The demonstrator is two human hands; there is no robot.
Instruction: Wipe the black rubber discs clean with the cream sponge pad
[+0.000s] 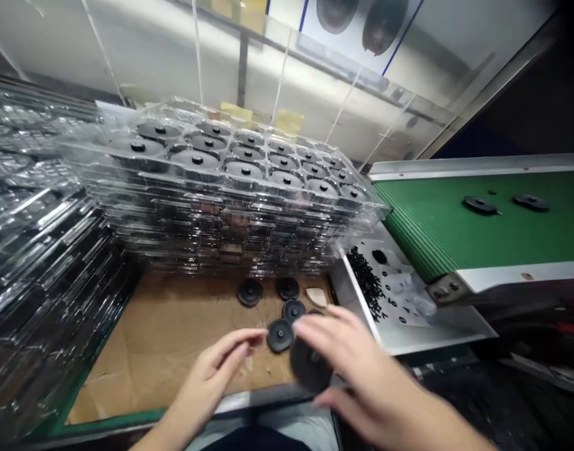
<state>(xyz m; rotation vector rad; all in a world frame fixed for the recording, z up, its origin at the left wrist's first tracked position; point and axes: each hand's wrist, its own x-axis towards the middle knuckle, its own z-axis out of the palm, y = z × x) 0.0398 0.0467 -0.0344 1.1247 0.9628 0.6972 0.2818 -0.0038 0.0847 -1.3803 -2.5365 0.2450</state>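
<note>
Disc [308,366] in wide right grip [362,363]

Head view, forward and steeply down.

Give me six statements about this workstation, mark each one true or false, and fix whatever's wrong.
1. The right hand holds a dark round part. True.
2. The conveyor belt is blue. False: it is green.
3. The stack of clear trays has round parts in its top layer. True.
4. The loose dark discs lie on a white cloth. False: they lie on brown cardboard.
5. Small black pieces lie in the metal tray near the conveyor belt. True.
6. The left hand grips a screwdriver. False: no tool shows in it; its fingertips are close to a loose disc.
</note>
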